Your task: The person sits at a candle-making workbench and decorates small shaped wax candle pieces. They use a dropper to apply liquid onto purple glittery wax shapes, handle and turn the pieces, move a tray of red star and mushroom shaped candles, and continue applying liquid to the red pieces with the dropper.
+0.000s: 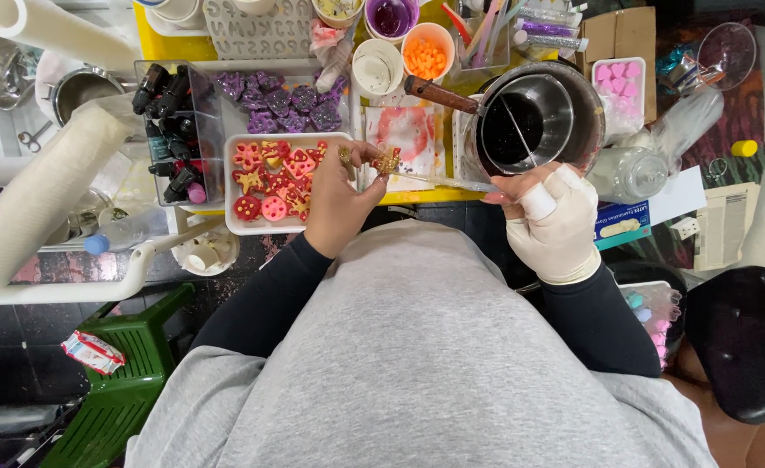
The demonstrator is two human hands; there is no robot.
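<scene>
Over white tray (233,186) | left hand (341,201) pinches star piece (387,161) | right hand (554,221) holds stick (452,182)

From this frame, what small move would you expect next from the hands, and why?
Probably dabbing the thin stick in the gloved right hand onto the small star-shaped piece pinched by the left hand: its tip sits beside the piece, above the white tray of similar pieces.

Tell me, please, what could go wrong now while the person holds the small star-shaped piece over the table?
1. The left hand pinches the small red and gold star piece only by its edge; it might slip onto the white tray of finished pieces.
2. The gloved right hand holds a thin stick right beside the metal pot of dark liquid; a nudge could perhaps spill it.
</scene>
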